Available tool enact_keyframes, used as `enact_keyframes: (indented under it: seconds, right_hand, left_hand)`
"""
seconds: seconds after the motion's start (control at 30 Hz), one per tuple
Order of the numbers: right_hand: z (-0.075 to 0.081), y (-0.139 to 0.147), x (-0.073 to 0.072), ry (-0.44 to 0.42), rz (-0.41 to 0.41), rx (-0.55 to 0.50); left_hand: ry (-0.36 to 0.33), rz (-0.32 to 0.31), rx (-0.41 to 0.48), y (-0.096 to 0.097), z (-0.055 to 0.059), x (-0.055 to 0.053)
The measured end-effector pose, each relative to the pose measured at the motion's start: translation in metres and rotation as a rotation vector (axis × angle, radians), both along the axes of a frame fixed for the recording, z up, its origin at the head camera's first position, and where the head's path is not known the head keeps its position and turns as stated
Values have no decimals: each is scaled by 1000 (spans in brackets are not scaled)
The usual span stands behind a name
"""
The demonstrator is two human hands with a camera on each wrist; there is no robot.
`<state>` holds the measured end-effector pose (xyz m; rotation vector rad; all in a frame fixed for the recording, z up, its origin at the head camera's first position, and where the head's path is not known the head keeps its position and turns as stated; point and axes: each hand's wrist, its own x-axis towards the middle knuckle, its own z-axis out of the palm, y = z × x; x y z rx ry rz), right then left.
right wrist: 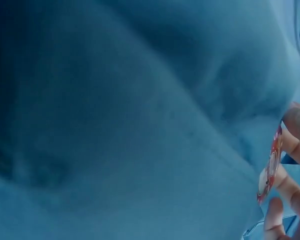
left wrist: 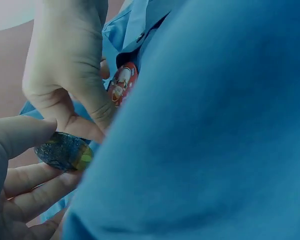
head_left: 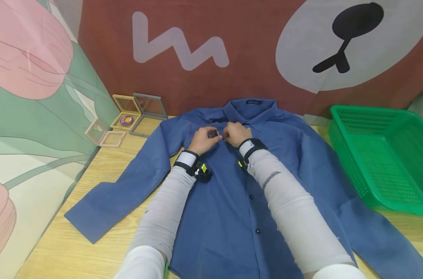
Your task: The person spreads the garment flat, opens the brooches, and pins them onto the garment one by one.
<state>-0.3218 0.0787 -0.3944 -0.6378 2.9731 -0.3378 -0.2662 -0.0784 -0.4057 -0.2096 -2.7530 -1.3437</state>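
In the head view both hands meet over the upper chest of a blue button-up shirt [head_left: 218,193] spread on the table. My left hand [head_left: 204,140] pinches a round pin badge [left wrist: 65,151], dark and glittery with a yellow-green patch, between thumb and fingers. My right hand [head_left: 236,134] is curled beside it; its thumb and index finger pinch the shirt fabric right at the badge's edge, the tips partly hidden behind a fold. A red round badge [right wrist: 271,167] with a white figure lies against the shirt under the right hand's fingers, hidden in the head view.
Several small hinged frames stand open at the back left; a yellow one [head_left: 122,112] holds a purple badge [head_left: 126,120], beside a grey frame [head_left: 148,116] and a pink frame [head_left: 112,138]. A green plastic basket [head_left: 358,174] stands at the right, overlapping the shirt's sleeve.
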Motion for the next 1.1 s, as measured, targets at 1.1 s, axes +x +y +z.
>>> enact_keyframes:
  seconds: [1.1]
  right_hand:
    - [4,2,1,-31,79,-12]
  left_hand:
    - [17,-13,-173,6,-8,-7]
